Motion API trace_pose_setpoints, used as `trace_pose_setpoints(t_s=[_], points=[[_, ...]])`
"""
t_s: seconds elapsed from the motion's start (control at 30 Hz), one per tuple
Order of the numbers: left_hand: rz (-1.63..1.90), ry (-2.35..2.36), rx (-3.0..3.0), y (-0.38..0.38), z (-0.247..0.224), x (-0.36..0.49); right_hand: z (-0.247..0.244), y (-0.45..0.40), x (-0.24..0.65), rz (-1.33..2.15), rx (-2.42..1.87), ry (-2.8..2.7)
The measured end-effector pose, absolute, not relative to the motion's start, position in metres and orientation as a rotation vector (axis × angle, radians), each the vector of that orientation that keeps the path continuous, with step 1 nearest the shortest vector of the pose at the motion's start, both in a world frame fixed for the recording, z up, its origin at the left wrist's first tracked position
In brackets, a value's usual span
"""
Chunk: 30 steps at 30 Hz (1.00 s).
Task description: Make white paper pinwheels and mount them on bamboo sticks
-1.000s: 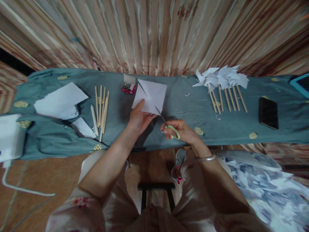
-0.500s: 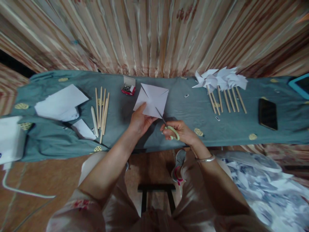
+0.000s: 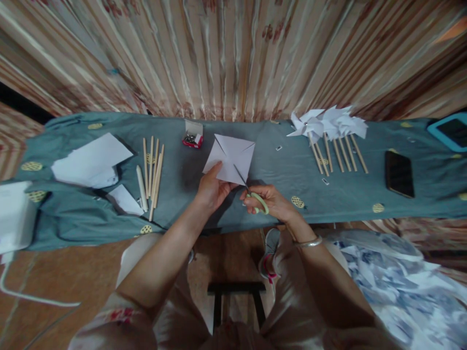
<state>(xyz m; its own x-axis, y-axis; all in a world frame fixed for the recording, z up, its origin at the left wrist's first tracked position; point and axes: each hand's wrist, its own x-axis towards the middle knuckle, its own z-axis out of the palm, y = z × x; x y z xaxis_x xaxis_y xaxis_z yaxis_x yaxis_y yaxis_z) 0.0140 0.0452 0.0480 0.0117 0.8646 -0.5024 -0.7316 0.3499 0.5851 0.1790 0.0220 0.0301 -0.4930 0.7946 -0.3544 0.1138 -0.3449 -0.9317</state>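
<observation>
A square sheet of white paper (image 3: 233, 153) is pinched in my left hand (image 3: 211, 190), thumb on top and fingers underneath. Slits run inward from its two far corners. My right hand (image 3: 268, 200) grips scissors (image 3: 260, 203) with pale green handles. Their dark blades lie across the paper's near right corner, pointing toward its middle. Just beyond the paper, to the left, stands a small open red-and-white box (image 3: 192, 138) of metal pins or tacks.
Left are wooden sticks (image 3: 156, 177), a stack of white paper (image 3: 87, 160) and a white device (image 3: 14, 214). Right are paper pinwheels (image 3: 330, 124) on sticks, a phone (image 3: 399, 172) and a blue-framed device (image 3: 450, 131). A bag of paper pieces (image 3: 404, 282) sits below the table.
The view has shifted slightly. Both hands keep their hold, and the scissors stay at the paper's near right corner with hardly any change.
</observation>
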Motion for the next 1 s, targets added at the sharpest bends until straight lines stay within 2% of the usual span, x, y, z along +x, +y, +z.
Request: trace_pose_setpoints(t_s=[1.0], points=[[1.262, 0.935, 0.200, 0.0435, 0.0464, 0.0159, 0.0275, 0.0231, 0.1766, 1.853, -1.208, -1.378]])
